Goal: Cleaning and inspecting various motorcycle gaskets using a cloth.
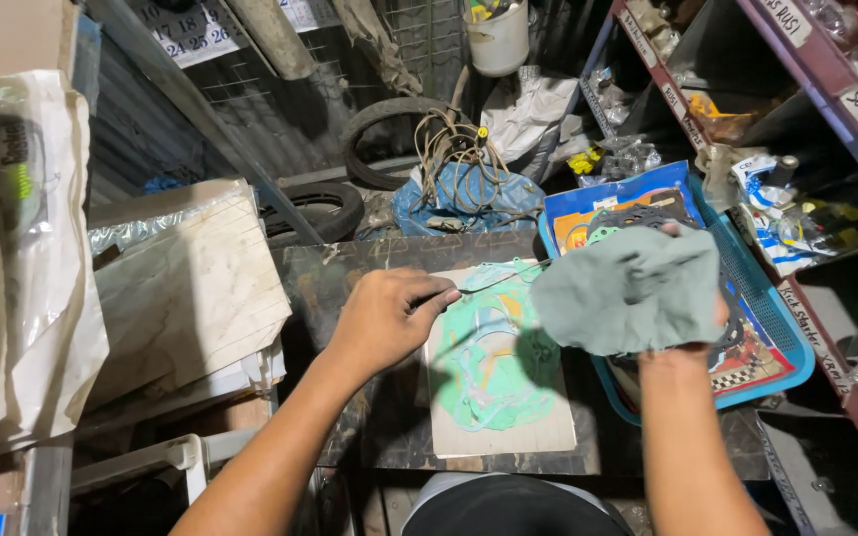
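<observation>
Pinching thin black gasket (503, 281) in left hand (386, 318), right hand (685, 333) gripping grey cloth (628, 288)

Matt grey-green cloth rag (631, 290), blue perforated plastic tray (767, 308), green paper gaskets (494, 357) on matt cardboard sheet (548, 432)

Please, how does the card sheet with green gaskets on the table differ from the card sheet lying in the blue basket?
The card sheet with green gaskets lies flat on the dark table, almost fully visible; the card sheet in the blue basket is largely hidden behind the grey cloth held by the right hand. The first has a pale backing with green rings; the second is orange and blue with dark gaskets. The left hand pinches a thin wire over the first sheet. Both are flat sheets carrying gaskets.
</observation>
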